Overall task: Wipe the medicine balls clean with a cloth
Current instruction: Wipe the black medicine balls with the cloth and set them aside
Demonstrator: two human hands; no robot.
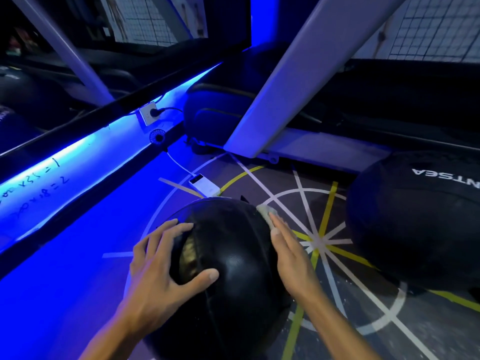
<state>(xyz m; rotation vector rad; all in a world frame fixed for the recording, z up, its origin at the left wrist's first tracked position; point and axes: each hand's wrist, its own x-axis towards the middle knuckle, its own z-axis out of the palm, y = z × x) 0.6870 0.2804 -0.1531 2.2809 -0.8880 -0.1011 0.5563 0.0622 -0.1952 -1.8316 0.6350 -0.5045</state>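
A black medicine ball (233,268) with a worn gold patch sits on the floor right in front of me. My left hand (166,263) rests spread over its left side, with fingers and thumb on the ball's surface. With straight fingers, my right hand (291,255) presses a small pale cloth (266,213) flat against the ball's upper right side. Only the cloth's far end shows past the fingertips. A second, larger black medicine ball (415,219) with white lettering lies on the floor to the right, untouched.
A white power bank (204,185) with a cable lies on the floor just beyond the near ball. A wall with a blue light strip, a socket (148,114) and a small fan (157,137) runs along the left. A slanted white beam (298,74) and a dark bag (215,118) stand behind.
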